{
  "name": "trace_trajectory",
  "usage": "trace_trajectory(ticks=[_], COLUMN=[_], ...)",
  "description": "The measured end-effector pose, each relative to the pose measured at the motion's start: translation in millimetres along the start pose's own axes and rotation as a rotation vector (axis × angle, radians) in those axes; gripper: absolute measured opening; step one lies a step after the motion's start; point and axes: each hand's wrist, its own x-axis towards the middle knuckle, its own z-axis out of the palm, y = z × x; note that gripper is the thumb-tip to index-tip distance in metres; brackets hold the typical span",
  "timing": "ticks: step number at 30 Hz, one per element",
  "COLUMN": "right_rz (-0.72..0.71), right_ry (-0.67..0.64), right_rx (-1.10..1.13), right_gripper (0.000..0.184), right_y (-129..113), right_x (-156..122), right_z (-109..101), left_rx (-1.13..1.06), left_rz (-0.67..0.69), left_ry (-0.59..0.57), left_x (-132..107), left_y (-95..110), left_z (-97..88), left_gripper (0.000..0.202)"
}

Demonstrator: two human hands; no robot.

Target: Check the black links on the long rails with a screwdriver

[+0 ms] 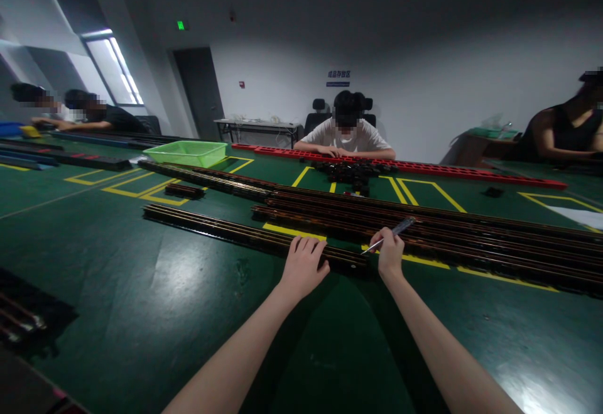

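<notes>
My left hand (304, 264) rests palm down on a long dark rail (226, 230) lying across the green table, fingers together and curled over its top. My right hand (390, 252) pinches a thin metal tool (396, 230) like tweezers, its tip pointing down to the left at the rail's end. Several more long dark rails (471, 225) lie just beyond both hands.
A green table top (141, 301) marked with yellow lines. A green plastic basket (186, 152) stands at the back left. A long red rail (424, 168) and a pile of small black parts (353, 172) lie before a seated person (347, 134). More people sit far left and right.
</notes>
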Motion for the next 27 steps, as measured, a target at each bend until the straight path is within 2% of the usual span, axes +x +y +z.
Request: trace_trajectory(ticks=[27], right_rz=[-0.004], right_ry=[-0.008], right_rx=[-0.033], right_gripper=[0.028], right_y=[-4.1], right_x=[-2.5], right_z=[1.6], left_rx=[-0.013], left_rz=[-0.003], left_ry=[-0.002], left_x=[-0.6], left_y=[-0.9], left_z=[0.4], left_gripper=[0.033])
